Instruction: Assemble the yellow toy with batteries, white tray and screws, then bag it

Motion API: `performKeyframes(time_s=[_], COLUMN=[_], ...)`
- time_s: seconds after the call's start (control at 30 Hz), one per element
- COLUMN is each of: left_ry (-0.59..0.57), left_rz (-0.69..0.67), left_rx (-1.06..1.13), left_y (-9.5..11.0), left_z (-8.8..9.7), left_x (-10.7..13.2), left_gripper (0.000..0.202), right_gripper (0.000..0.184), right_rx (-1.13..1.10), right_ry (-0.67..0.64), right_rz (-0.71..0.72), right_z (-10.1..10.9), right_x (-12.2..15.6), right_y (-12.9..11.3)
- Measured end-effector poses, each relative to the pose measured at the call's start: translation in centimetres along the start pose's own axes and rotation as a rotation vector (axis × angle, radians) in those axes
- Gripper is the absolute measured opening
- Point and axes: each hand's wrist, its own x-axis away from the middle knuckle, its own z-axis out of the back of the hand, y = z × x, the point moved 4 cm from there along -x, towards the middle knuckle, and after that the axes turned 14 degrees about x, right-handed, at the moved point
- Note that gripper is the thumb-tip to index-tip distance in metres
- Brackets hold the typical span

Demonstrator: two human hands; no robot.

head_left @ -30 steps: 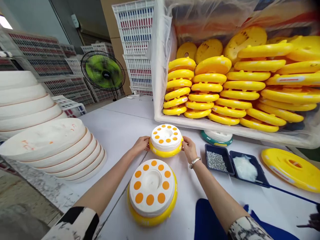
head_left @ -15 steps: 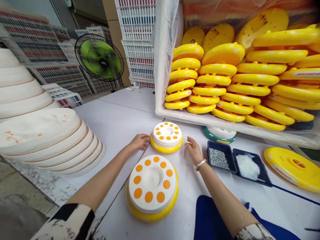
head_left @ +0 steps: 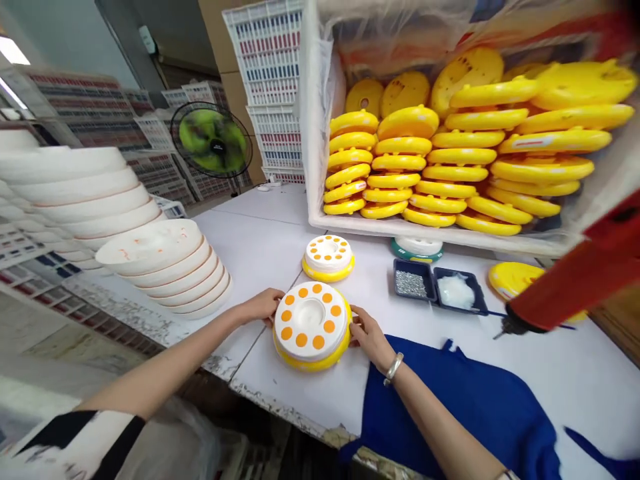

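The nearer round white-and-yellow disc (head_left: pixel 309 319), ringed with orange dots around a shallow centre hollow, lies on the white table. At its left edge, my left hand (head_left: pixel 263 305) has its fingers curled against the rim. My right hand (head_left: pixel 369 335), with a bracelet on the wrist, grips the yellow rim from the right. Fingertips of both hands are partly hidden behind the disc. Just beyond it sits a second, similar dotted disc (head_left: pixel 329 249), touched by neither hand.
Stacked white shells (head_left: pixel 175 267) stand left. A plastic-lined box (head_left: pixel 320 217) of yellow discs fills the back right. Trays of screws (head_left: pixel 411 283) and whitish material (head_left: pixel 456 292) lie right, near a hanging red power screwdriver (head_left: pixel 575 280). Blue cloth (head_left: pixel 450 400) covers the front right.
My hands have moved from beside the farther disc back to the nearer one and now hold its sides. The view has shifted, bringing the red screwdriver into sight.
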Motion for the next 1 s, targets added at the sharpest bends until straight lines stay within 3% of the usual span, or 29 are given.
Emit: performKeyframes(time_s=[0.1,0.23,0.4,0.5,0.63,0.8,1.0], left_ry=[-0.061,-0.243,-0.409,-0.426,-0.4,-0.334,-0.139], left_rz=[-0.046,-0.063,-0.082,-0.097,-0.103,-0.115,-0.203], left_rx=[-0.036,-0.058,-0.021,0.031,0.122,0.271,0.376], left_y=[1.9,3.8,3.9,3.5,2.5,0.2,-2.0], left_z=[-3.1,-9.7,-18.6,-22.0,-23.7,-23.5,-23.4], left_x=[1.1,2.0,2.5,2.2,1.7,1.5,1.8], left_gripper=[0.035,0.035,0.033,0.03,0.034,0.047,0.054], right_gripper=[0.049,0.045,0.042,0.041,0.042,0.042,0.045], right_rx=[-0.003,0.028,0.084,0.117,0.157,0.203,0.232], right_ry=[0.084,0.221,0.372,0.402,0.404,0.407,0.548], right_rz=[0.034,0.013,-0.082,-0.109,-0.117,-0.119,-0.173], right_z=[3.0,8.2,14.1,16.4,17.8,18.2,20.8], right_x=[3.8,10.0,15.8,16.9,16.9,17.3,21.7], right_y=[-0.3,1.0,4.6,6.4,7.5,8.0,8.3])
